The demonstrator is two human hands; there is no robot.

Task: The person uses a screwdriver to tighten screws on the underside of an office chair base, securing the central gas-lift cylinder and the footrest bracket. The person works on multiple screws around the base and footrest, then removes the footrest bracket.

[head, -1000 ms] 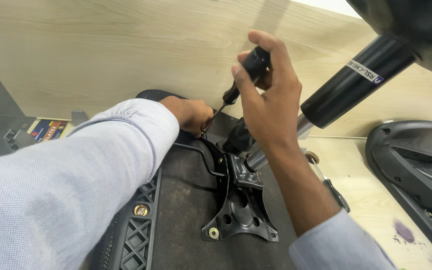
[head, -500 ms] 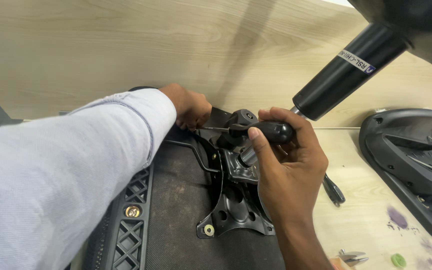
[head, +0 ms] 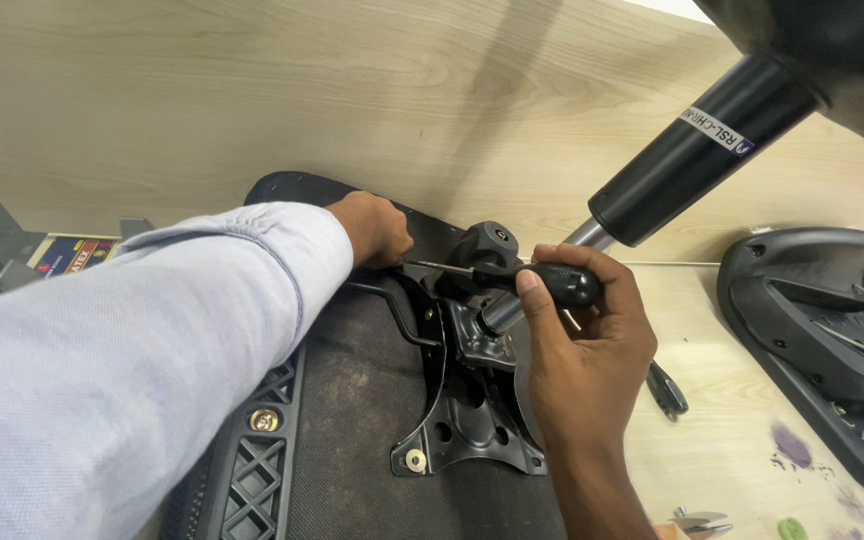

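Two hands work over an upturned chair seat [head: 352,420] that lies on a wooden floor [head: 742,400]. Nearest, the left sleeve [head: 122,370] crosses the seat's mesh underside, and the right hand [head: 582,350] rises from the bottom edge, its fingers closed around the black handle of a screwdriver [head: 542,280]. The thin shaft lies almost level, pointing left over the black metal bracket [head: 472,400] bolted to the seat. Farther on, the left hand [head: 377,228] rests curled at the bracket's upper left edge, just by the screwdriver's tip; whether it grips anything I cannot tell, since its fingers are tucked under. A round black knob [head: 492,240] sits behind the shaft. A gas cylinder [head: 692,150] slants up to the right, its top cut off. A black plastic part [head: 832,340] lies at right, partly out of frame.
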